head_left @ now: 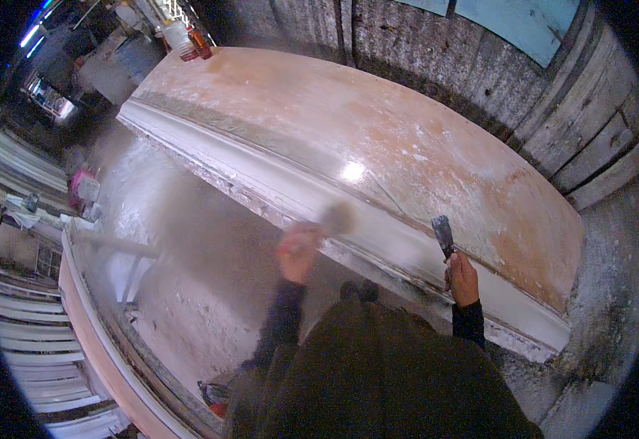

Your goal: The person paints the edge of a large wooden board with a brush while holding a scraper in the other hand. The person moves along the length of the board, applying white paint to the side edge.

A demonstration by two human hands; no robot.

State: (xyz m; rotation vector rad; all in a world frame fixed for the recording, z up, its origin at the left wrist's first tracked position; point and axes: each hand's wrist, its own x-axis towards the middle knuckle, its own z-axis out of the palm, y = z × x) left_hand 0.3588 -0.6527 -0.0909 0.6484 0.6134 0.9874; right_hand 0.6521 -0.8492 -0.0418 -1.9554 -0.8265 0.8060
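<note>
A long white plaster moulding (275,167) runs along the near edge of the worktable (436,157), from upper left to lower right. My left hand (299,254) is over the moulding's near edge, smeared by motion. It is closed on something reddish, and a blurred brownish-grey round shape (339,217) shows at its fingers; its kind cannot be made out. My right hand (463,282) grips the handle of a putty knife (442,233) with a dark, plaster-smeared blade. That blade points up and away, over the moulding's far side toward the tabletop.
White plaster residue streaks the orange-brown tabletop. Bottles (188,44) stand at its far left end. A wall of stained boards (436,62) rises behind. Another curved table edge (107,344) and stacked white strips (38,340) lie on the left. The floor (188,314) is plaster-covered.
</note>
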